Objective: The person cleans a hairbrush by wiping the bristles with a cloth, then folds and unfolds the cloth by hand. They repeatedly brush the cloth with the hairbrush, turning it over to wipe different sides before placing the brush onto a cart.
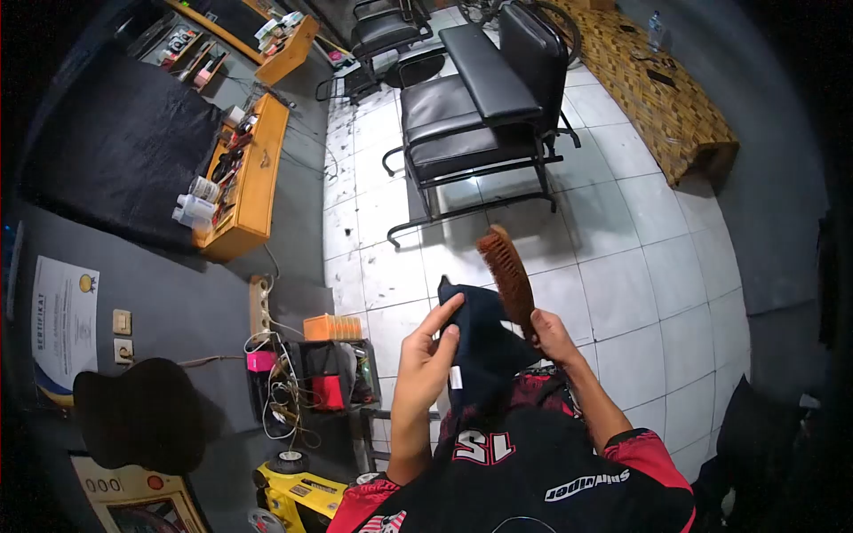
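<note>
In front of my body, my left hand (430,360) pinches the edge of a dark navy cloth (482,342) between thumb and fingers. A small white tag shows on the cloth's lower left side. My right hand (554,338) grips the handle end of a brown brush (508,271) with a curved wooden back. Its reddish-brown bristles face left, and the brush points up and away from me. The lower part of the brush overlaps the cloth's right edge in this view.
A black barber chair (480,107) stands ahead on white tiles. Left are a wooden shelf (253,178) with bottles and a rack (311,382) with tangled cables. A woven-pattern bench (649,89) lines the right wall. A yellow machine (298,493) sits at lower left.
</note>
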Tool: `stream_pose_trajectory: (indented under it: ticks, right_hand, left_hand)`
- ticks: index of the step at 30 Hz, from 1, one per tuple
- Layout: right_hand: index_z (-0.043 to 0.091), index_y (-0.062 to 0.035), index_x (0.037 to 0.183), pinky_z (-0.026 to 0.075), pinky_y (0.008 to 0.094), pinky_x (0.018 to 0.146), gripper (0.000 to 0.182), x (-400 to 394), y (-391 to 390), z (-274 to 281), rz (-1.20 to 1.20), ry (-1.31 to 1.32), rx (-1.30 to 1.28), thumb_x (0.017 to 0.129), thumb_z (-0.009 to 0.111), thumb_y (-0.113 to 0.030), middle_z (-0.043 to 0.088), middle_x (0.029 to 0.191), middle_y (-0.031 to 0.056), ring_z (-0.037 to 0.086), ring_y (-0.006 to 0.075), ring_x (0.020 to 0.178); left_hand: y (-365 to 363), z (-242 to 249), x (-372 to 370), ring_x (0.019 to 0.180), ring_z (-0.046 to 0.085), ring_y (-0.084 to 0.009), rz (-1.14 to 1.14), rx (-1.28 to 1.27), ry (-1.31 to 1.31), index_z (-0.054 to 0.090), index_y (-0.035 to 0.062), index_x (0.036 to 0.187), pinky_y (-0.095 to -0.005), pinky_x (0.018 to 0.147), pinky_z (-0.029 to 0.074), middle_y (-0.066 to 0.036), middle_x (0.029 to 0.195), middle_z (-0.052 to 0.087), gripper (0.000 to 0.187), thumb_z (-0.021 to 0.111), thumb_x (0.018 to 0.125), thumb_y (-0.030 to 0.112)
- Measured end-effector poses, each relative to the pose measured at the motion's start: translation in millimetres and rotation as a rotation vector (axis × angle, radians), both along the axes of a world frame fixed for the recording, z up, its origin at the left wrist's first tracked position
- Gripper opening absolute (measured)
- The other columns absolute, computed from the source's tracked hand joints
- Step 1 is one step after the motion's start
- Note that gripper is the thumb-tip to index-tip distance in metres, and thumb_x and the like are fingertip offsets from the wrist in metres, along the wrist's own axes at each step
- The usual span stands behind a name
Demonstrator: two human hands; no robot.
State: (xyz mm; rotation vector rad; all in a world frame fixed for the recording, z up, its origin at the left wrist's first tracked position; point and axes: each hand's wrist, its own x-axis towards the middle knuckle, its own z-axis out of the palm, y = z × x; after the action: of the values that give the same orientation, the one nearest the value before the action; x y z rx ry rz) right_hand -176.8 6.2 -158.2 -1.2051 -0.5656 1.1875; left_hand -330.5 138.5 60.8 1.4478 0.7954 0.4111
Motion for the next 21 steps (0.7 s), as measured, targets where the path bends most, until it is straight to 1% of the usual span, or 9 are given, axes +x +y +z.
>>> stream_pose_trajectory:
  ticks: [1, 4, 5, 7, 9, 10, 13, 17, 21]
  right_hand:
    - [0.055, 0.0015, 0.114, 0.046, 0.0275, 0.078, 0.049, -6.3, 3.9, 18.2, -0.044, -0.136, 0.151, 0.095, 0.041, -0.041, 0.063, 0.095, 0.0053, 0.057, 0.0133, 0.086]
    - [0.054, 0.0032, 0.116, 0.042, 0.0255, 0.087, 0.052, -14.1, 15.2, 39.5, 0.152, -0.022, 0.174, 0.095, 0.041, -0.042, 0.058, 0.107, 0.0060, 0.052, 0.0111, 0.098]
    - [0.053, 0.0011, 0.117, 0.045, 0.0260, 0.079, 0.050, -12.9, 15.6, 43.5, 0.136, -0.081, 0.245, 0.095, 0.042, -0.042, 0.062, 0.097, 0.0030, 0.056, 0.0126, 0.089]
    - [0.059, -0.0004, 0.108, 0.047, 0.0278, 0.072, 0.046, -9.9, 11.5, -38.6, 0.177, -0.061, -0.130, 0.095, 0.043, -0.041, 0.064, 0.086, 0.0049, 0.057, 0.0140, 0.079]
    - [0.063, 0.0043, 0.089, 0.045, 0.0321, 0.057, 0.050, -6.6, -3.1, -65.0, 0.014, -0.509, -0.332, 0.090, 0.048, -0.044, 0.060, 0.066, 0.0128, 0.057, 0.0214, 0.060]
    - [0.064, 0.0045, 0.084, 0.047, 0.0355, 0.060, 0.056, -1.7, -16.8, -109.3, 0.116, -0.603, -0.521, 0.088, 0.047, -0.049, 0.061, 0.068, 0.0184, 0.059, 0.0273, 0.063]
    - [0.066, 0.0042, 0.080, 0.049, 0.0419, 0.066, 0.068, 3.5, -64.0, -183.0, 0.210, -0.868, -0.975, 0.083, 0.043, -0.060, 0.061, 0.073, 0.0281, 0.062, 0.0393, 0.072]
    - [0.063, 0.0018, 0.072, 0.047, 0.0361, 0.052, 0.062, 9.7, -78.5, -207.8, 0.055, -0.718, -0.839, 0.086, 0.046, -0.056, 0.060, 0.063, 0.0177, 0.061, 0.0263, 0.058]
    - [0.053, -0.0067, 0.075, 0.029, 0.0230, 0.038, 0.043, 13.0, -25.3, -43.6, -0.125, 0.120, -0.267, 0.093, 0.045, -0.045, 0.042, 0.056, -0.0034, 0.038, 0.0055, 0.044]
  left_hand:
    - [-4.4, 1.6, 2.3, 0.063, 0.038, 0.0028, -0.012, 0.004, 0.022, 0.048, -0.0019, 0.127, -0.0117, 0.055, 0.028, 0.003, 0.098, 0.059, 0.039, 0.049, 0.088, -0.001]
    - [-11.1, 1.4, 7.5, 0.071, 0.043, 0.0023, -0.053, 0.127, -0.060, 0.044, -0.0042, 0.129, -0.0111, 0.061, 0.031, -0.004, 0.114, 0.057, 0.043, 0.048, 0.086, -0.003]
    - [-12.7, 3.5, 9.0, 0.074, 0.045, 0.0019, -0.059, 0.152, -0.092, 0.044, -0.0049, 0.129, -0.0111, 0.064, 0.033, -0.006, 0.119, 0.055, 0.044, 0.048, 0.086, -0.004]
    - [-17.1, 21.6, 8.4, 0.082, 0.050, 0.0005, -0.040, 0.150, -0.172, 0.043, -0.0063, 0.129, -0.0121, 0.071, 0.037, -0.009, 0.128, 0.051, 0.045, 0.048, 0.084, -0.006]
    - [-18.8, 31.2, -2.9, 0.066, 0.037, 0.0015, 0.019, 0.167, -0.194, 0.044, -0.0032, 0.129, -0.0137, 0.058, 0.026, 0.004, 0.088, 0.043, 0.045, 0.048, 0.084, -0.006]
    - [-19.6, 35.9, -8.5, 0.058, 0.030, 0.0020, 0.048, 0.175, -0.205, 0.045, -0.0016, 0.129, -0.0145, 0.051, 0.021, 0.010, 0.068, 0.039, 0.045, 0.047, 0.084, -0.006]
    - [-22.9, 44.0, -16.4, 0.058, 0.032, 0.0019, 0.168, 0.122, -0.313, 0.049, -0.0025, 0.125, -0.0138, 0.053, 0.022, 0.009, 0.069, 0.042, 0.045, 0.046, 0.081, -0.009]
    - [-15.2, 39.4, -24.6, 0.061, 0.035, 0.0016, 0.158, 0.113, -0.217, 0.054, -0.0033, 0.120, -0.0123, 0.056, 0.023, 0.007, 0.073, 0.046, 0.041, 0.046, 0.081, -0.010]
    - [-11.9, 25.5, -17.6, 0.065, 0.038, 0.0015, 0.090, 0.202, -0.142, 0.059, -0.0048, 0.114, -0.0116, 0.057, 0.025, 0.003, 0.086, 0.055, 0.032, 0.048, 0.084, -0.009]
